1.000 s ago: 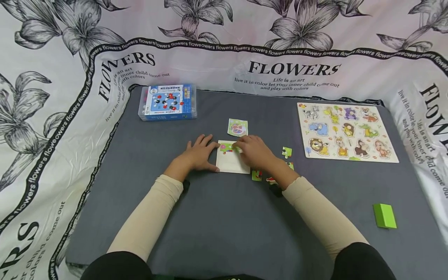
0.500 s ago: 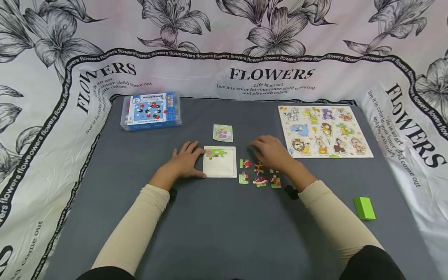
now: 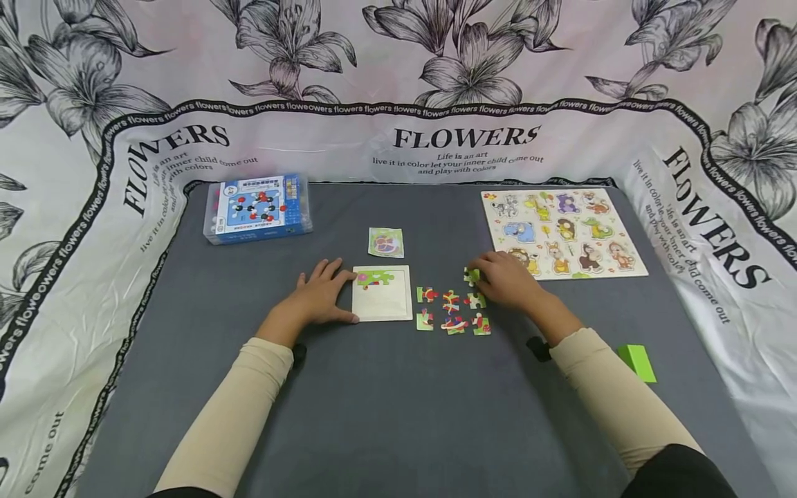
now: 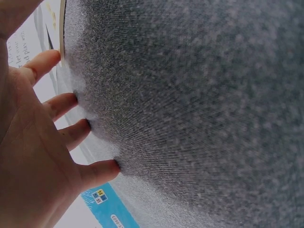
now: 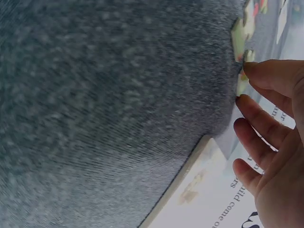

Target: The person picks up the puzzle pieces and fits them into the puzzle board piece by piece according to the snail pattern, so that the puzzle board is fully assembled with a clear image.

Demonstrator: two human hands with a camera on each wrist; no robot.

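Observation:
A white puzzle tray (image 3: 381,306) lies in the middle of the table, with green puzzle pieces (image 3: 376,277) joined along its top left. My left hand (image 3: 314,296) rests at its left side, fingers spread, thumb and index fingertip at the tray's edge. In the left wrist view, the fingertips (image 4: 116,166) touch the cloth. Right of the loose pieces, my right hand (image 3: 512,282) pinches a green puzzle piece (image 3: 470,276) between thumb and index finger; the right wrist view shows this piece (image 5: 242,84) low at the table. Several loose puzzle pieces (image 3: 454,324) lie in rows between tray and right hand.
A small picture card (image 3: 386,243) lies behind the tray. At the back left stands a blue molecule-model box (image 3: 257,209). An animal puzzle board (image 3: 566,252) lies at the back right, partly behind the right hand. A green block (image 3: 636,363) sits beside the right forearm.
My right hand has moved from the tray to the right, over the loose pieces, and now pinches a green one. The left hand stays at the tray. The head view has shifted.

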